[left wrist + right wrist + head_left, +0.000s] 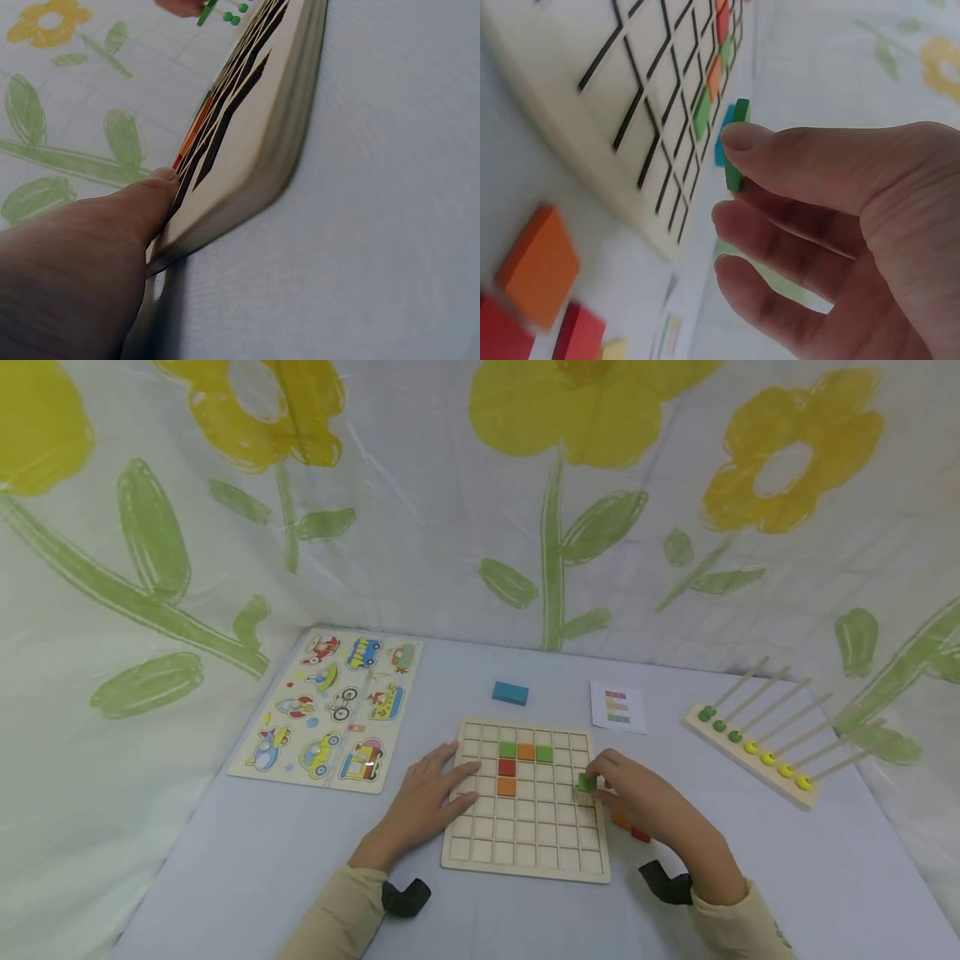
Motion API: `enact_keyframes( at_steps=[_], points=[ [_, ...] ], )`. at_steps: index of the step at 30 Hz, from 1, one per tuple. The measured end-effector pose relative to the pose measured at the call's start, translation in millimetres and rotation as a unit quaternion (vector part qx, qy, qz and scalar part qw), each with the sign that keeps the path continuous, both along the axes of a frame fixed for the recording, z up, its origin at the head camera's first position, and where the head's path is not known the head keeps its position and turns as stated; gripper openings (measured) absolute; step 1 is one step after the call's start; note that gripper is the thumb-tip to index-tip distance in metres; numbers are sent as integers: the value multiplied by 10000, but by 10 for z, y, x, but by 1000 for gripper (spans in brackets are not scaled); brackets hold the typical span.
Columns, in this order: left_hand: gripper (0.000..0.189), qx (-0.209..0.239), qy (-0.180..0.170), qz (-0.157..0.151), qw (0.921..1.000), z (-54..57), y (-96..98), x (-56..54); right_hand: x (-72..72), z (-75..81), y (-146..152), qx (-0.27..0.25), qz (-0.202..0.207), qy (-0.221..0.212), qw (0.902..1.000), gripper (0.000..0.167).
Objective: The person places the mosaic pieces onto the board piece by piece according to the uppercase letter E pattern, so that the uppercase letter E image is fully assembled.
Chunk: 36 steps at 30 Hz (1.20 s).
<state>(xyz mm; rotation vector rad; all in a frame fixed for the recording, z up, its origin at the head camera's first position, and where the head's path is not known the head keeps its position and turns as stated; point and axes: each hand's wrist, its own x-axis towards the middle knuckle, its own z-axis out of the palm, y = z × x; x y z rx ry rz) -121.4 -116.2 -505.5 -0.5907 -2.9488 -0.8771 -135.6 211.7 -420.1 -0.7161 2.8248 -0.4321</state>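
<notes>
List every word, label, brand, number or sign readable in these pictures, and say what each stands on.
None can be read.
White card: a coloured grid; any lettering is too small to read.
Vehicle picture board: any lettering is too small to read.
Wooden grid board: no lettering shows.
</notes>
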Motion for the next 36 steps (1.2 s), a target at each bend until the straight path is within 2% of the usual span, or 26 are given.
enact_keyframes(
  at_steps=[10, 16, 23, 36],
  points=[
    [50, 52, 4, -26, 10000, -2, -5, 6, -128, -97, -434, -206, 604, -13, 9980, 16],
    [49, 44, 38, -49, 10000, -29, -7, -4, -130, -153, -578, -273, 734, -116, 9969, 16],
    [49, 92, 169, -25, 9998, -18, 2, 0, -142, -202, -648, -244, 918, -27, 9955, 15],
    [50, 68, 37, -21, 10000, 20, 1, 11, -144, -230, -674, -218, 1099, 30, 9937, 17]
  ],
)
